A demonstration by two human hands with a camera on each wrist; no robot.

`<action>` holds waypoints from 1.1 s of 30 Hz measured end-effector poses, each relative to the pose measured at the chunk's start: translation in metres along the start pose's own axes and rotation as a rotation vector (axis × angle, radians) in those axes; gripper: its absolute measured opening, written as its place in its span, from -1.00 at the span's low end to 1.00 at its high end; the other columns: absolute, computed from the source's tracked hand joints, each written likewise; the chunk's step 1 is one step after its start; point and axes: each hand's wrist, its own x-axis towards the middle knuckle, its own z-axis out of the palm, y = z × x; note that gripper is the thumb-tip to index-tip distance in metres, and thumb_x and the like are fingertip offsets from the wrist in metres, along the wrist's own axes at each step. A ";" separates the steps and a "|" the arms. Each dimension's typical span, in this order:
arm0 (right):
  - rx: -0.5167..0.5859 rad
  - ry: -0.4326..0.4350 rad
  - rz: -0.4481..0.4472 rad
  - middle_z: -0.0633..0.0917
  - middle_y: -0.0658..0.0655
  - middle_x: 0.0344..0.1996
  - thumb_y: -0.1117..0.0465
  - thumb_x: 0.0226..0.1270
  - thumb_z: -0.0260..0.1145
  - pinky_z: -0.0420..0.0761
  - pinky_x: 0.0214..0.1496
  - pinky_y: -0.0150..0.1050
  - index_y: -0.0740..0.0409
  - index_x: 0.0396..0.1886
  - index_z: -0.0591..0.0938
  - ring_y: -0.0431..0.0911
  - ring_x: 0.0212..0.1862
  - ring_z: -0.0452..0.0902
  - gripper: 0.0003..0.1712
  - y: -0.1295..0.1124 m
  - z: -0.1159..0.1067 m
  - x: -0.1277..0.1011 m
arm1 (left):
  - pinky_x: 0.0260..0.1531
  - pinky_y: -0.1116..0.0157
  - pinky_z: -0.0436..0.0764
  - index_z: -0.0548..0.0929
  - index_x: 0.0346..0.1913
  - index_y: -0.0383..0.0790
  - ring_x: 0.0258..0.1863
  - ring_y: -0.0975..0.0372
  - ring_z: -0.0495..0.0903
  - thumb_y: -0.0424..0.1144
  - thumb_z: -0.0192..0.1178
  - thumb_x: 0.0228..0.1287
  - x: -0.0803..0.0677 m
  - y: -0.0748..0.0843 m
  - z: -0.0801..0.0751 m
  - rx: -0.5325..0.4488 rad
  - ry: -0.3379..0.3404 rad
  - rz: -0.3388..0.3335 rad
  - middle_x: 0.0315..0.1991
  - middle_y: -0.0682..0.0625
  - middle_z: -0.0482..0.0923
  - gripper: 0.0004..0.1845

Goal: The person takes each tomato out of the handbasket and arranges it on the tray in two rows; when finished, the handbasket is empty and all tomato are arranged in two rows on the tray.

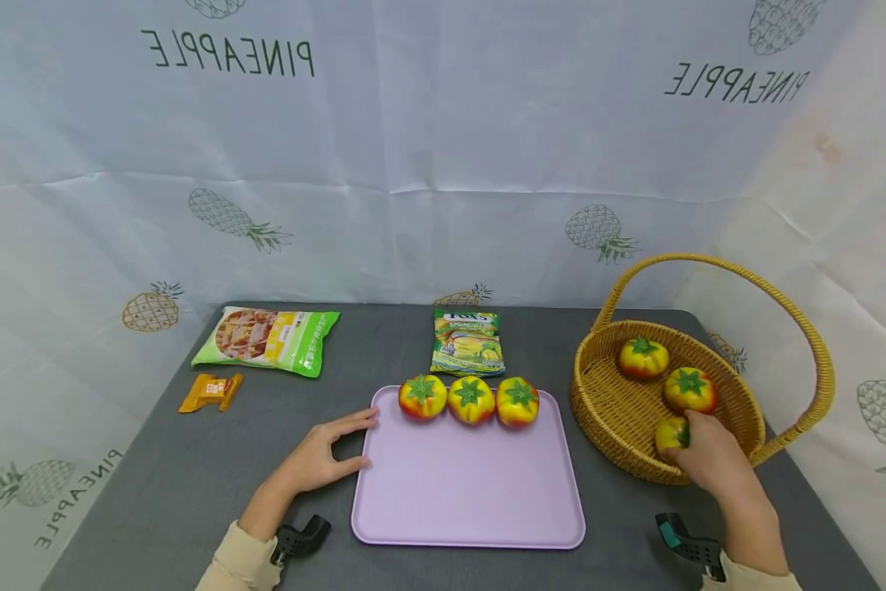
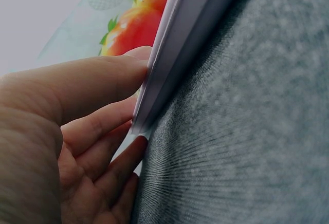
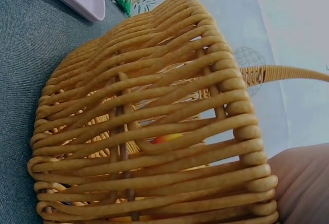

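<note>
Wicker basket (image 1: pixel 605 402), at the desk's right side, holds the right hand (image 1: pixel 712 460), which reaches over the near rim and curls its fingers round a tomato (image 1: pixel 670 432) lying against the near inner wall. That tomato is round, with no clear long axis; its green calyx faces right, toward the hand, and most of its near side is covered by the fingers. Two more tomatoes (image 1: pixel 643 357) (image 1: pixel 690 389) sit farther back in the basket, calyx up. The basket's hoop handle (image 1: pixel 782 304) arches over them.

In the right wrist view the woven wall (image 3: pixel 154 126) fills the frame; only a red-yellow sliver (image 3: pixel 167 138) shows through the gaps, and the hand (image 3: pixel 303 183) is cut off at the lower right corner, fingers not visible.

Left hand (image 1: pixel 324 455) lies on the grey desk (image 1: pixel 176 468), fingers fairly straight, fingertips touching the left edge of the lilac tray (image 1: pixel 465 501). The left wrist view shows the fingers (image 2: pixel 103 80) against the tray's rim (image 2: pixel 175 54), with a blurred tomato (image 2: pixel 133 29) beyond.

Three tomatoes (image 1: pixel 423 396) (image 1: pixel 470 399) (image 1: pixel 517 401) stand in a row along the tray's far edge, calyx up, touching one another.

Beyond the tray: a green candy bag (image 1: pixel 468 341); at the far left a larger green snack bag (image 1: pixel 268 338) and a small orange packet (image 1: pixel 211 391).
</note>
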 end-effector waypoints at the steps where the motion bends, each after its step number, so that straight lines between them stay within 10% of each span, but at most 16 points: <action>1: -0.001 -0.007 0.005 0.33 0.72 0.01 0.15 0.07 0.40 0.42 -0.06 0.28 0.75 0.19 0.19 0.48 -0.02 0.32 -0.07 0.000 0.000 0.000 | 0.20 0.03 0.43 0.54 0.21 -0.07 0.29 0.09 0.41 -0.06 0.35 0.11 0.000 0.000 0.000 0.001 0.001 -0.002 0.30 0.04 0.43 -0.44; 19: 0.008 -0.032 -0.017 0.38 0.66 0.05 -0.12 0.14 0.37 0.48 -0.19 0.12 0.65 0.27 0.20 0.37 -0.07 0.41 0.05 0.000 -0.002 -0.001 | 0.20 0.03 0.42 0.54 0.22 -0.02 0.29 0.09 0.40 -0.04 0.35 0.11 0.000 -0.002 0.001 -0.005 0.002 -0.012 0.31 0.06 0.42 -0.44; 33: 0.123 0.245 -0.128 0.32 0.62 0.18 -0.18 0.19 0.31 0.32 -0.02 0.39 0.36 0.35 0.27 0.48 0.11 0.27 -0.07 -0.021 0.003 -0.011 | 0.19 0.00 0.43 0.55 0.21 -0.04 0.29 0.08 0.41 -0.05 0.36 0.10 0.000 0.001 0.000 0.008 0.002 -0.015 0.30 0.05 0.42 -0.44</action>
